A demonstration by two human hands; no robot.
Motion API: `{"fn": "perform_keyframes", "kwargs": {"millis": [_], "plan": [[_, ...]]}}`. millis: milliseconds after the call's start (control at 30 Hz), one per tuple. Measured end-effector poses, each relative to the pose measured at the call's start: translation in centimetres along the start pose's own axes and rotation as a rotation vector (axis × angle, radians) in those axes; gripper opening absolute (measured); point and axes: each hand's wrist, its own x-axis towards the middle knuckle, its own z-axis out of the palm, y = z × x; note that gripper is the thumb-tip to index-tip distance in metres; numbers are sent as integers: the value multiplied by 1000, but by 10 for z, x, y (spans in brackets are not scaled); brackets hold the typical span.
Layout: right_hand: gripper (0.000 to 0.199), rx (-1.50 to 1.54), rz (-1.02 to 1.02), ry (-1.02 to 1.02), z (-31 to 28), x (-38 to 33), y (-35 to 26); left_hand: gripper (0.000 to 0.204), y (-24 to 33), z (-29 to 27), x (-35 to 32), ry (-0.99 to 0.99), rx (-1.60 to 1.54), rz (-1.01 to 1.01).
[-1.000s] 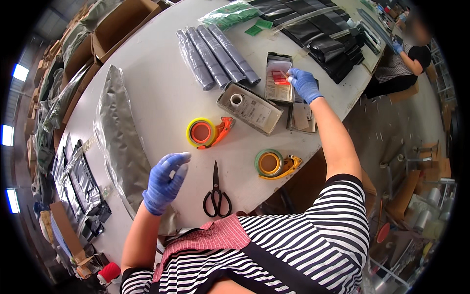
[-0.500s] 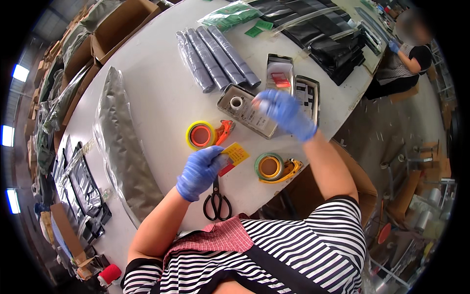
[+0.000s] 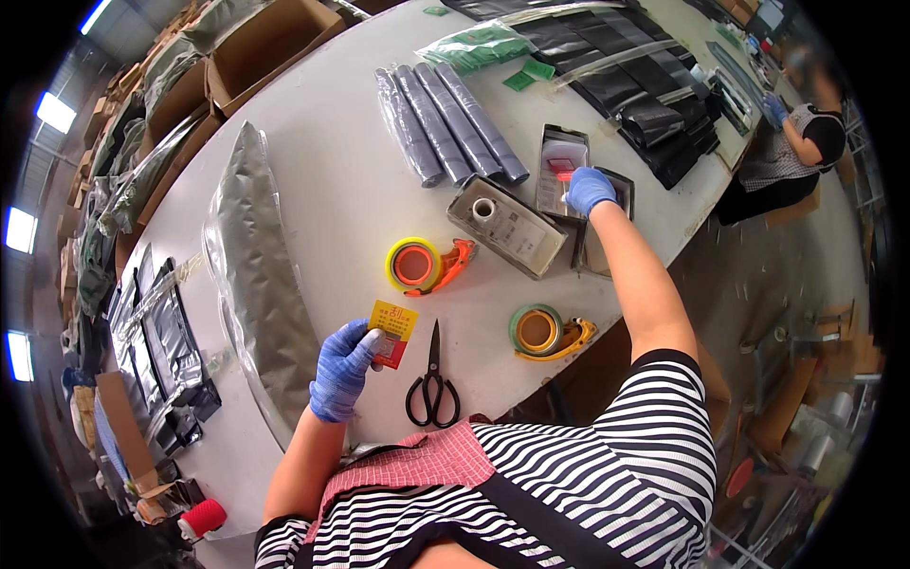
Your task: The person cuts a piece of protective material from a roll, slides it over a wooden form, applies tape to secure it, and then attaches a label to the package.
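My left hand [image 3: 339, 372], in a blue glove, pinches a yellow and red card [image 3: 392, 332] upright by its lower edge. My right hand [image 3: 590, 190], gloved too, reaches into a small open box [image 3: 548, 204] that holds white and clear pieces. A bit of red shows at its fingertips; what they grip, if anything, I cannot make out. Close by are a grey box [image 3: 512, 228] with a small white roll [image 3: 483, 209] on it and another open box [image 3: 594, 254], partly hidden by my right hand. Black-handled scissors [image 3: 433, 379] lie beside the card.
A yellow tape roll [image 3: 413, 266] and a green one [image 3: 536, 330] have cutters. Several plastic-wrapped grey rolls [image 3: 445, 123] lie farther off, near black sheets [image 3: 616, 76]. A long silvery bag [image 3: 251, 275] lies at left. Another person [image 3: 806, 142] works at the far right.
My left hand has drawn the card back and left, turning it upright. My right hand has moved from over the grey box to the small open box. The view has shifted somewhat.
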Motion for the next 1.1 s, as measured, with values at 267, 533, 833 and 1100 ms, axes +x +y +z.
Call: {"fn": "perform_keyframes", "kwargs": {"millis": [267, 533, 833, 1100], "plan": [[52, 26, 116, -50, -6, 2, -6, 31, 1, -10, -26, 9, -56, 79], [27, 360, -291, 300, -35, -103, -64, 36, 8, -12, -58, -15, -419, 80], [25, 1769, -673, -131, 12, -368, -248, 31, 5, -8, -106, -27, -593, 221], [21, 1743, -454, 17, 42, -471, -301, 42, -14, -117, -229, 218, -387, 358]]}}
